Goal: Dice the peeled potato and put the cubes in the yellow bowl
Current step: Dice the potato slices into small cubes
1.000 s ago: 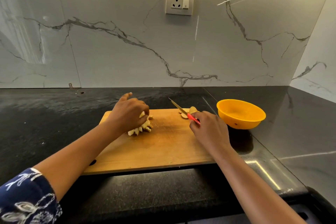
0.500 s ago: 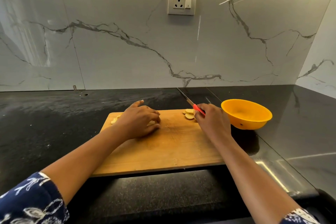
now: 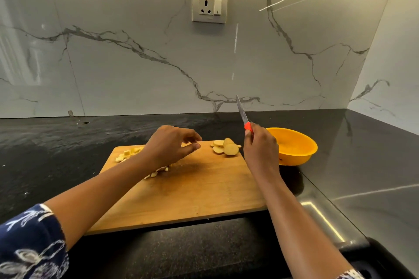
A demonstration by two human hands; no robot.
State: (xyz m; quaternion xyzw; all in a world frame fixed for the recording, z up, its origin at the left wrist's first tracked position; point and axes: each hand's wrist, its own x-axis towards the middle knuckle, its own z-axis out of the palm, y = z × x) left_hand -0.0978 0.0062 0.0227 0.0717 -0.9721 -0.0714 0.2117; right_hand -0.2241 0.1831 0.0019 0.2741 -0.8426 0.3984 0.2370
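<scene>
Grips knife (image 3: 243,116) with right hand (image 3: 260,152), blade up; holds left hand (image 3: 169,145) loosely curled, empty, over cutting board (image 3: 204,188) near potato slices (image 3: 226,147).

A black stone counter (image 3: 49,154) is shown. A wooden cutting board (image 3: 204,195) is laid on it. A yellow bowl (image 3: 294,159) is set just beside the board.

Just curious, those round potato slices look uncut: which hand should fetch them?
Probably left. The left hand is empty and hovers near the pale round potato slices; the right hand grips the red-handled steel knife, blade raised.
</scene>
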